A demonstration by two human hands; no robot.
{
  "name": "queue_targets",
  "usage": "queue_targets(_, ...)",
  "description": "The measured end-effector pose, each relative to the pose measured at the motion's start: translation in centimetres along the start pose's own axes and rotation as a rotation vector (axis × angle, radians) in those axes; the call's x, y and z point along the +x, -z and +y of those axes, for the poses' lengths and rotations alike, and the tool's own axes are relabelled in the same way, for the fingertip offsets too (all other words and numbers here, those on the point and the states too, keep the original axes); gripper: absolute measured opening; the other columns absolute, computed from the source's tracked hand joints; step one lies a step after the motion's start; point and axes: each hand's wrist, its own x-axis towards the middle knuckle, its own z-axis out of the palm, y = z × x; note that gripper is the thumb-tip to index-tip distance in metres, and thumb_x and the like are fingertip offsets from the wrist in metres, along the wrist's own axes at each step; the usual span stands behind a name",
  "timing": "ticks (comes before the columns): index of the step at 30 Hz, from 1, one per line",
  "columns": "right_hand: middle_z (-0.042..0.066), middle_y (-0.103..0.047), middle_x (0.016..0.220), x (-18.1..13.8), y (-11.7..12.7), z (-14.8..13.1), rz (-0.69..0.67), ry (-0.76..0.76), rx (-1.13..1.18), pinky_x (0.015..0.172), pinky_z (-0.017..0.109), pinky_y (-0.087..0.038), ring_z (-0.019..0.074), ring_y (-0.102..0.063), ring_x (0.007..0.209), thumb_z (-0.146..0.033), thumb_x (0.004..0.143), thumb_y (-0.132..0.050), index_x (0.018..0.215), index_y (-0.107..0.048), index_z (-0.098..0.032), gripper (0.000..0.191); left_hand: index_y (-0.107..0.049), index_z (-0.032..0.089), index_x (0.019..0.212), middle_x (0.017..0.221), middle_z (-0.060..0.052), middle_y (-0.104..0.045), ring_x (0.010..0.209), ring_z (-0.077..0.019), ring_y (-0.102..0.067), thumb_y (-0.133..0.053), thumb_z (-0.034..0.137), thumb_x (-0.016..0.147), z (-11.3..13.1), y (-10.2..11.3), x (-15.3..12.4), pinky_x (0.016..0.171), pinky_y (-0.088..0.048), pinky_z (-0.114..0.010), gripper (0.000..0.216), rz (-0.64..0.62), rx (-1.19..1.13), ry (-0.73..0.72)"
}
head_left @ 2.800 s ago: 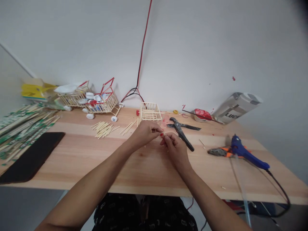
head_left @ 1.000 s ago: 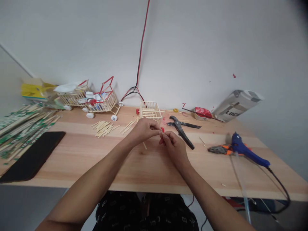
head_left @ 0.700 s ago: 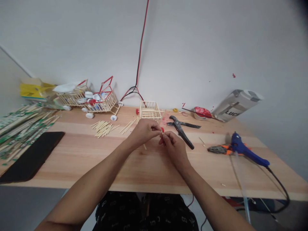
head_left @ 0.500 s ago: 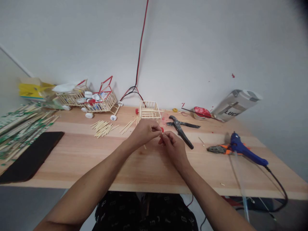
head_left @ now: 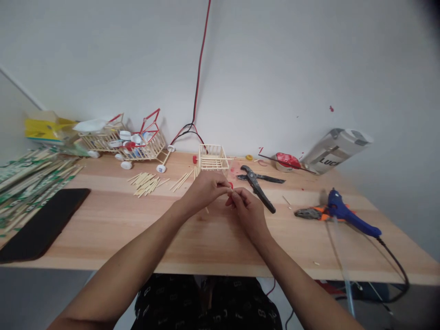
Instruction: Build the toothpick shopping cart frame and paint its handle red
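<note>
My left hand [head_left: 213, 185] and my right hand [head_left: 246, 204] meet fingertip to fingertip over the table. Both are closed in a pinch, and whatever small thing lies between the fingers is too hidden to name. Just behind the fingertips shows a red round piece [head_left: 230, 185]; I cannot tell whether it is held. Beyond my left hand stands a small basket of thin wooden sticks [head_left: 211, 158], with a red bottle cap [head_left: 195, 159] at its left side. Several loose short sticks [head_left: 181, 182] lie left of that hand.
Locking pliers [head_left: 256, 183] lie right of the basket. Farther right are a blue glue gun [head_left: 343, 213], orange-handled pliers [head_left: 311, 213] and a red paint cup [head_left: 288, 160]. Stick carts [head_left: 147, 149], a stick pile [head_left: 147, 184] and a black slab [head_left: 46, 224] occupy the left.
Both hands keep nearly the same place and pinch. The whole view has shifted very slightly; nothing on the table has visibly moved.
</note>
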Motion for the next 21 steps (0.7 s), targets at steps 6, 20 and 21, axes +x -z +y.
queue_targets(6, 0.000, -0.066, 0.070, -0.07, 0.00, -0.12, -0.017, 0.003, 0.016, 0.066, 0.024, -0.041, 0.0142, -0.056, 0.065, -0.037, 0.094, -0.048, 0.082, -0.062, -0.021, 0.024, -0.067, 0.013, 0.065, 0.066, 0.000, -0.064, 0.064, -0.0115, -0.056, -0.067, 0.008, 0.075, 0.41, -0.10, -0.08, 0.062, -0.038, -0.022, 0.011, 0.026, 0.083, 0.034)
queue_targets(20, 0.001, -0.067, 0.070, -0.14, 0.04, -0.12, -0.015, 0.012, -0.008, 0.066, 0.025, -0.042, 0.0154, -0.058, 0.065, -0.039, 0.093, -0.048, 0.080, -0.062, -0.021, 0.026, -0.069, 0.014, 0.069, 0.070, -0.002, -0.068, 0.068, -0.0131, -0.059, -0.061, 0.007, 0.079, 0.12, -0.12, -0.03, 0.066, -0.040, -0.023, 0.015, -0.033, 0.105, -0.011)
queue_targets(21, 0.001, -0.067, 0.070, -0.12, 0.04, -0.14, -0.011, 0.010, -0.006, 0.066, 0.025, -0.042, 0.0152, -0.057, 0.065, -0.039, 0.093, -0.048, 0.080, -0.062, -0.021, 0.026, -0.070, 0.014, 0.069, 0.071, -0.002, -0.069, 0.069, -0.0133, -0.060, -0.060, 0.007, 0.080, 0.16, -0.09, -0.01, 0.067, -0.040, -0.023, 0.016, -0.039, 0.107, -0.011)
